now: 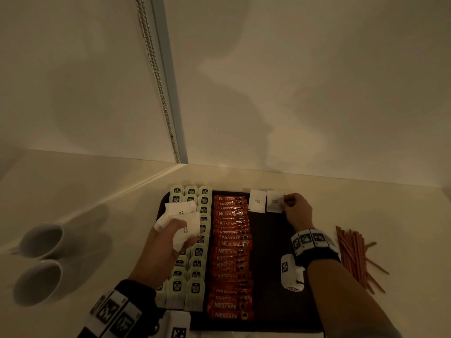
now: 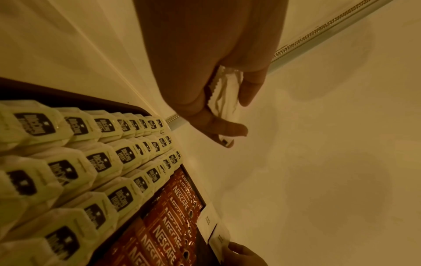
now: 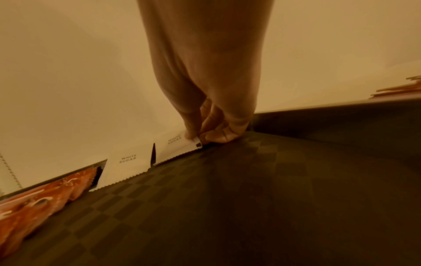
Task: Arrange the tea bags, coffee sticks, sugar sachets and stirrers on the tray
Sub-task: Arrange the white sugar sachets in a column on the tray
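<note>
Nearest me, pale green tea bags (image 1: 192, 252) and red foil coffee sticks (image 1: 230, 259) already filled the dark tray's (image 1: 273, 276) left, my left hand (image 1: 168, 242) gripped spare white paper sugar sachets (image 1: 181, 220), my right hand (image 1: 296, 211) pinched the second sachet (image 1: 274, 202) at the far edge, and thin red stirrers (image 1: 353, 254) waited right of the tray.

Your tray (image 3: 296, 198) has a dark, matt liner with a woven checker texture, while the coffee sticks (image 1: 230, 252) beside it are glossy orange-red foil that crinkles and glints. The sugar sachets (image 3: 127, 162) are matt white paper with serrated edges, and the tea bags (image 2: 100, 160) sit in pale, smooth paper envelopes. The two cups (image 1: 40, 262) look like glazed white ceramic on a smooth, faintly sheened cream counter (image 1: 366, 211).
</note>
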`<state>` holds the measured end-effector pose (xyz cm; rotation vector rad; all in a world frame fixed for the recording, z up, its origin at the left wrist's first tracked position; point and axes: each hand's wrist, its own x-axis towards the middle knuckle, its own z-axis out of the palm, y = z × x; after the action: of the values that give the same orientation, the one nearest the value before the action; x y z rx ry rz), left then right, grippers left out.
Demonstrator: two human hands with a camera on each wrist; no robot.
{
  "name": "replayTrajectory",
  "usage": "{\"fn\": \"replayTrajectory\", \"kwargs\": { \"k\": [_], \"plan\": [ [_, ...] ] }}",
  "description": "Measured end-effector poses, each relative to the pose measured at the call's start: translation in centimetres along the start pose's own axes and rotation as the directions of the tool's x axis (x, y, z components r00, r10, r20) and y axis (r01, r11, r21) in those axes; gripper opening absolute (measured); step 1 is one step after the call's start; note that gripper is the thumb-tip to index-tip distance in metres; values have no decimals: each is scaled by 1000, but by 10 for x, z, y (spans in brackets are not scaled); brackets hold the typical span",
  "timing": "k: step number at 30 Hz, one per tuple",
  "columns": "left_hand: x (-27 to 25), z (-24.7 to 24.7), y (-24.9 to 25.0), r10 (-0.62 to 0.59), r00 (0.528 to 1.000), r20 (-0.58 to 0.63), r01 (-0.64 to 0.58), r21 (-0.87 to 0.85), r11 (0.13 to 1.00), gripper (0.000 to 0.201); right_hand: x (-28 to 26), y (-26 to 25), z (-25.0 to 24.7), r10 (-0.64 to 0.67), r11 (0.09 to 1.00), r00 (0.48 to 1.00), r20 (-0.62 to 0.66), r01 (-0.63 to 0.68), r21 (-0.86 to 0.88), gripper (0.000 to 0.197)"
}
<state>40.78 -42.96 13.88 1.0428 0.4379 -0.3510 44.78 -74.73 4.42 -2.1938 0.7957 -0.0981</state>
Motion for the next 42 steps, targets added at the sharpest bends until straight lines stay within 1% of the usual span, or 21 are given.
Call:
{"fn": "replayTrajectory", "kwargs": {
  "k": [5,9,10,11,12,13,15,16,17,18,20,22,24,25,27,31,33,37,39,40,42],
  "plan": [
    [0,3,2,16,1000,0,-16,-18,1000,23,3,2,0,-2,1000,1000,-5,2,-10,22],
    [1,5,3,42,998,46,-42,17,999,24,-3,-11,-7,-4,1000,999,-41,3,-27,25],
    [1,5,3,51,997,54,-52,24,998,25,-11,-22,-8,-33,999,998,-44,33,-1,25],
    [1,7,3,60,996,59,-62,32,998,28,-21,-38,-9,-80,996,997,-15,80,36,25],
    [2,8,3,68,996,66,-71,53,996,31,-35,-56,-10,-149,986,987,53,144,90,23],
    [2,11,4,68,995,71,-73,74,995,33,-52,-75,-10,-234,965,960,153,210,158,20],
    [2,16,5,62,996,70,-69,102,992,27,-87,-107,-8,-385,916,848,365,301,266,16],
    [2,19,7,62,995,77,-71,117,991,24,-101,-119,-6,-434,895,793,427,328,301,15],
    [1,23,9,63,994,92,-75,128,989,23,-112,-127,-4,-473,875,760,446,346,339,14],
    [1,25,10,68,992,103,-81,133,988,24,-121,-133,-2,-502,856,748,435,356,375,12],
    [0,28,15,78,992,100,-88,95,992,27,-130,-139,-1,-510,840,765,393,344,421,13],
    [-1,28,20,77,992,101,-83,52,995,32,-135,-143,-2,-466,846,798,383,274,457,14],
    [-3,25,24,72,992,104,-78,57,995,36,-137,-145,-4,-427,841,815,393,197,504,13],
    [-4,23,25,78,991,107,-86,66,994,35,-138,-147,-6,-422,835,819,388,184,519,10],
    [-6,20,24,98,988,115,-108,84,991,35,-139,-150,-10,-428,823,825,368,187,537,7],
    [-10,18,24,149,978,143,-168,130,977,35,-143,-154,-15,-437,804,845,309,213,555,20],
    [-11,18,24,170,977,128,-189,155,970,31,-145,-155,-17,-456,804,835,307,239,544,25],
    [-10,16,26,170,983,66,-177,106,979,29,-155,-156,-25,-480,815,786,391,234,530,26],
    [-12,16,27,174,982,70,-180,99,979,28,-157,-155,-28,-473,819,785,400,224,529,28],
    [-12,16,28,183,980,81,-191,109,976,26,-158,-154,-26,-461,820,799,386,217,530,26],
    [-16,17,29,195,973,124,-212,139,967,22,-160,-150,-20,-409,808,847,339,164,566,17]
  ]
}}
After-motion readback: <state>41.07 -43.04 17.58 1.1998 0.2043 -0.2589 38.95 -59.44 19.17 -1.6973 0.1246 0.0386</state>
